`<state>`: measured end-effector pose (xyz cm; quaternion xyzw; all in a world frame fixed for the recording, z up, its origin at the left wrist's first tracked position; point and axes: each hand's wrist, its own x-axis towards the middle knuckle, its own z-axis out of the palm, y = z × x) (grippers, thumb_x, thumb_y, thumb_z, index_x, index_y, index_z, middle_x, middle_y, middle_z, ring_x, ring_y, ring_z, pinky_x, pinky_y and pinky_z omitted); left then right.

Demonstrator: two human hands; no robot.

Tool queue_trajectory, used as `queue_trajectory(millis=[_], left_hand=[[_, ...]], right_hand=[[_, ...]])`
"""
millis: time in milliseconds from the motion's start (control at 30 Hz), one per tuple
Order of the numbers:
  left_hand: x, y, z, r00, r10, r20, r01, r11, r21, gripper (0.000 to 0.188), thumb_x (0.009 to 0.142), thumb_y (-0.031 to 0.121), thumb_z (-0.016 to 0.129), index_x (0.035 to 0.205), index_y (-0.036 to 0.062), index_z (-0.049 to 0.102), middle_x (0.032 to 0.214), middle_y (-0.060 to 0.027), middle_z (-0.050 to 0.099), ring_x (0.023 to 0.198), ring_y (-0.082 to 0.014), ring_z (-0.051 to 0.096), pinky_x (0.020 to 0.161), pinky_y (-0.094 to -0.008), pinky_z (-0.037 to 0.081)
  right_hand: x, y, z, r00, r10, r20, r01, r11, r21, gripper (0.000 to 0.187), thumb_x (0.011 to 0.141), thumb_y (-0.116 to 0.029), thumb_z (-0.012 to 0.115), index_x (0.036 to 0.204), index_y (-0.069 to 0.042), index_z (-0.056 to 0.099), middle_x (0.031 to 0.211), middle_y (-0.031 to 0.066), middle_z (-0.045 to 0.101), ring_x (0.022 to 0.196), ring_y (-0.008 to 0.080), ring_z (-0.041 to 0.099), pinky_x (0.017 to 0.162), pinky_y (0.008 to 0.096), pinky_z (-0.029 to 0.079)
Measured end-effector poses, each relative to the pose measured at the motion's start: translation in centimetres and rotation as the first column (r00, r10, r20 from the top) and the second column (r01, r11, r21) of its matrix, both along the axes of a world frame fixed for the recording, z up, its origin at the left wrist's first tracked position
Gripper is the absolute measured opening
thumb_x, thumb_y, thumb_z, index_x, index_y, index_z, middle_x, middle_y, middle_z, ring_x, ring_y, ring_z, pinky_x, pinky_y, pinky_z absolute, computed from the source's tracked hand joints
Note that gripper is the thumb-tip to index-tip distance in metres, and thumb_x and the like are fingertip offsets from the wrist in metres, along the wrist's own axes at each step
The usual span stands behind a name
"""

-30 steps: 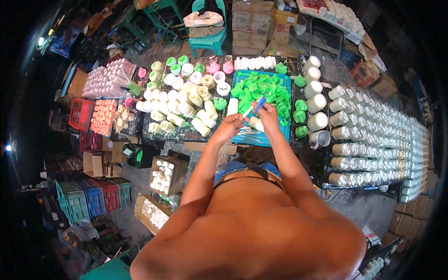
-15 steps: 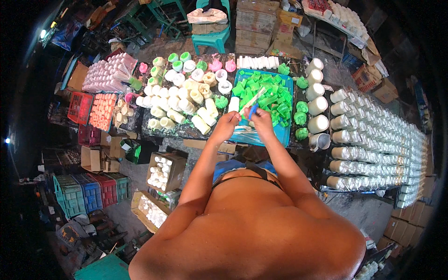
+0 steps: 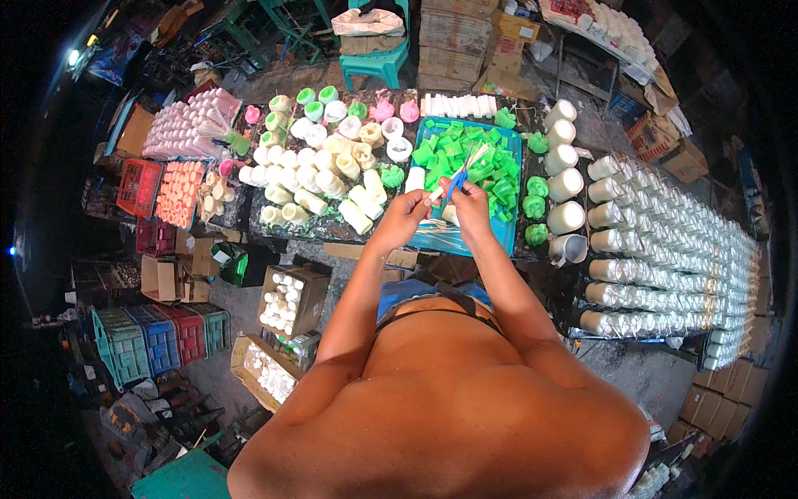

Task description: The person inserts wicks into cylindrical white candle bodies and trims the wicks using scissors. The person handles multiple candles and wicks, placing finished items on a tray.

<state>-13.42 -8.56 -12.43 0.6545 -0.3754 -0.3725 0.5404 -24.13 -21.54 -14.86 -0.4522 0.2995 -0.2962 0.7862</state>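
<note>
Near edge: cardboard boxes (image 3: 287, 303) of small white pieces are set on the floor at the left, next to coloured crates (image 3: 158, 337).

Mid-scene: both hands are held together over the near edge of the blue tray (image 3: 507, 195). The left hand (image 3: 407, 216) is closed on a small white piece (image 3: 438, 192). The right hand (image 3: 470, 204) is closed on a thin blue-handled tool (image 3: 457, 179), whose pale tip points up and right. Tool and white piece are touching or just beside each other; which one cannot be told. The kind of tool is too small to make out.

Tray contents: a pile of green plastic pieces (image 3: 465, 158) fills the far half; a few white ones lie at the near edge, by the hands.

Left of the tray: white and cream moulded pieces (image 3: 320, 179) are spread on the dark table (image 3: 332, 229), with some green and pink ones at the far side. Right of the tray: large white jars (image 3: 565, 183) are stood in a column, and a big block of white jars (image 3: 673, 249) is laid in rows beyond.

Progress, as a judgement: one piece is in hand and a large green pile is untouched, so most of the work appears to be left. Finished pieces cannot be told from unfinished ones.

Far side: stacked cardboard boxes (image 3: 457, 33) and a teal stool (image 3: 374, 58) are seen.
</note>
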Motion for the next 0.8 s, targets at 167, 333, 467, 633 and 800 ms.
queue_trajectory(millis=[167, 333, 467, 633, 800], left_hand=[[-0.2, -0.3, -0.2, 0.995, 0.094, 0.028, -0.094, 0.995, 0.014, 0.023, 0.104, 0.018, 0.057, 0.102, -0.0005, 0.071, 0.070, 0.0040, 0.053, 0.064, -0.0051, 0.042, 0.057, -0.0260, 0.035], [-0.4, -0.5, -0.6, 0.985, 0.158, 0.072, -0.156, 0.987, -0.026, 0.022, 0.102, 0.016, 0.060, 0.097, -0.0020, 0.071, 0.069, 0.0040, 0.053, 0.063, -0.0042, 0.041, 0.055, -0.0258, 0.033], [-0.5, -0.6, -0.8, 0.981, 0.174, 0.088, -0.171, 0.984, -0.039, 0.022, 0.101, 0.016, 0.060, 0.095, -0.0026, 0.070, 0.067, 0.0038, 0.052, 0.062, -0.0043, 0.040, 0.054, -0.0259, 0.032], [-0.4, -0.6, -1.3, 0.966, 0.233, 0.116, -0.227, 0.972, -0.058, 0.022, 0.099, 0.016, 0.062, 0.094, -0.0034, 0.070, 0.065, 0.0017, 0.054, 0.060, -0.0055, 0.043, 0.054, -0.0273, 0.034], [-0.4, -0.5, -0.4, 0.932, 0.283, 0.225, -0.300, 0.953, 0.045, 0.019, 0.098, 0.014, 0.061, 0.096, -0.0028, 0.070, 0.074, -0.0031, 0.065, 0.068, -0.0082, 0.053, 0.063, -0.0286, 0.044]], right_hand=[[0.2, 0.0, 0.0, 0.999, 0.006, 0.035, -0.005, 0.999, -0.039, 0.018, 0.094, -0.020, 0.077, 0.093, -0.002, 0.074, 0.079, 0.0024, 0.067, 0.072, 0.0102, 0.062, 0.068, 0.0271, 0.050], [0.3, 0.2, 0.3, 1.000, -0.015, -0.007, 0.014, 0.996, -0.087, 0.018, 0.094, -0.020, 0.077, 0.092, -0.003, 0.074, 0.079, 0.0019, 0.068, 0.071, 0.0093, 0.061, 0.068, 0.0270, 0.048], [0.2, 0.2, 0.3, 1.000, -0.009, -0.012, 0.008, 0.998, -0.057, 0.016, 0.094, -0.017, 0.076, 0.090, -0.002, 0.075, 0.083, 0.0033, 0.072, 0.078, 0.0087, 0.062, 0.077, 0.0279, 0.049], [0.5, 0.5, 0.1, 0.998, -0.016, -0.063, 0.006, 0.989, -0.147, 0.019, 0.094, -0.021, 0.077, 0.093, -0.002, 0.076, 0.081, 0.0023, 0.071, 0.072, 0.0079, 0.060, 0.068, 0.0265, 0.047], [-0.1, 0.8, -0.5, 0.950, 0.009, -0.313, -0.131, 0.920, -0.370, 0.024, 0.090, -0.023, 0.079, 0.093, 0.001, 0.078, 0.080, 0.0050, 0.075, 0.068, 0.0086, 0.061, 0.066, 0.0287, 0.048]])
